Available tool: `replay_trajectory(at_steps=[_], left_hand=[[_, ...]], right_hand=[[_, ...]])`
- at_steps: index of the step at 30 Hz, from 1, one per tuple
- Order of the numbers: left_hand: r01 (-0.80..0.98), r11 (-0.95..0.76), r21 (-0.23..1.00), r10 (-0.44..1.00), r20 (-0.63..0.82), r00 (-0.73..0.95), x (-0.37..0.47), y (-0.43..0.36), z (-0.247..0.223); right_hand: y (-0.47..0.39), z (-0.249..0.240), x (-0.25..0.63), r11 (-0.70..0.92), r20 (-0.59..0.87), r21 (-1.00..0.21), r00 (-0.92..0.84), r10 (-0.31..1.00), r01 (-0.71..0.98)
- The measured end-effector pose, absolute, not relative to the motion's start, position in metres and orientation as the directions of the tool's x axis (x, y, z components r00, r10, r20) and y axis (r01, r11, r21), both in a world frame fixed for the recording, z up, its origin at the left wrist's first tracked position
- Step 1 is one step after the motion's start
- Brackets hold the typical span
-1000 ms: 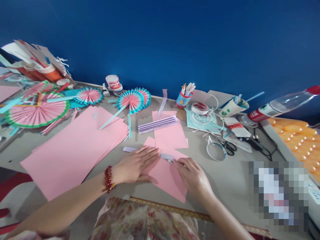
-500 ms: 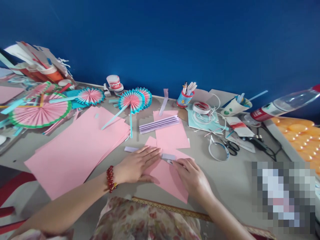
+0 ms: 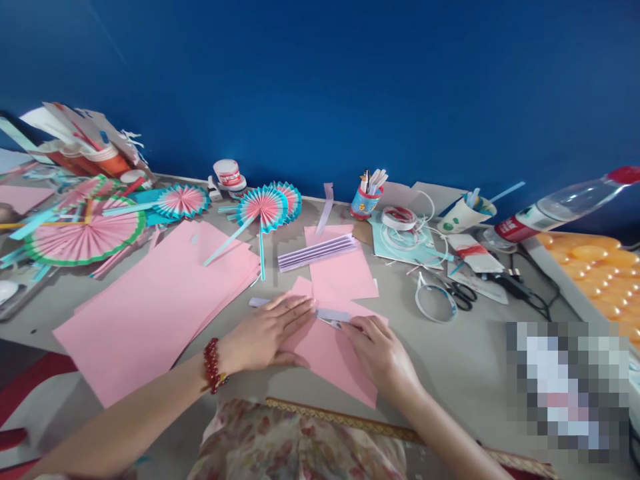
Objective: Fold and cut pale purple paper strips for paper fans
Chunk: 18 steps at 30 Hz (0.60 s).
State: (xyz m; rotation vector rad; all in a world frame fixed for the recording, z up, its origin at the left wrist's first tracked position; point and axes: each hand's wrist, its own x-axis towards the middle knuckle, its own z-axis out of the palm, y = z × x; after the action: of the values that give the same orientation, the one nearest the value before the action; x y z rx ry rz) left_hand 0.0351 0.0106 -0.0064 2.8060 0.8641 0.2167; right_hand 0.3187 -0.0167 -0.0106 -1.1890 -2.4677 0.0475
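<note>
My left hand lies flat with its fingers stretched over a narrow purple paper strip, holding it down on a sheet of pink paper. Both ends of the strip stick out from under the palm and fingers. Close to its right side, my right hand is closed around a slim pale tool, perhaps a craft knife. The tool's thin tip points left, along the strip's near edge; most of it is hidden by the fingers. An accordion-folded purple paper rests just beyond on another pink sheet.
Large pink sheets are stacked at left, near several pleated paper fans. Black-handled scissors and a tape roll lie to the right. Behind stand a pen cup, a paper cup and a tilted bottle.
My left hand has shifted slightly left along the strip. The pale tool's tip reaches further left, and more of it shows beyond my right fingers.
</note>
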Motion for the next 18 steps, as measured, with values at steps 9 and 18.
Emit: replay_trajectory(at_steps=[9, 18], left_hand=[[0.549, -0.796, 0.254, 0.579, 0.053, 0.814, 0.0319, 0.0108, -0.0074], [0.532, -0.808, 0.254, 0.560, 0.049, 0.827, 0.0308, 0.0117, -0.0076]], right_hand=[[-0.0157, -0.0063, 0.3161, 0.642, 0.346, -0.175, -0.564, 0.750, 0.747], [-0.0171, -0.0144, 0.3237, 0.617, 0.336, -0.193, -0.539, 0.772, 0.763]])
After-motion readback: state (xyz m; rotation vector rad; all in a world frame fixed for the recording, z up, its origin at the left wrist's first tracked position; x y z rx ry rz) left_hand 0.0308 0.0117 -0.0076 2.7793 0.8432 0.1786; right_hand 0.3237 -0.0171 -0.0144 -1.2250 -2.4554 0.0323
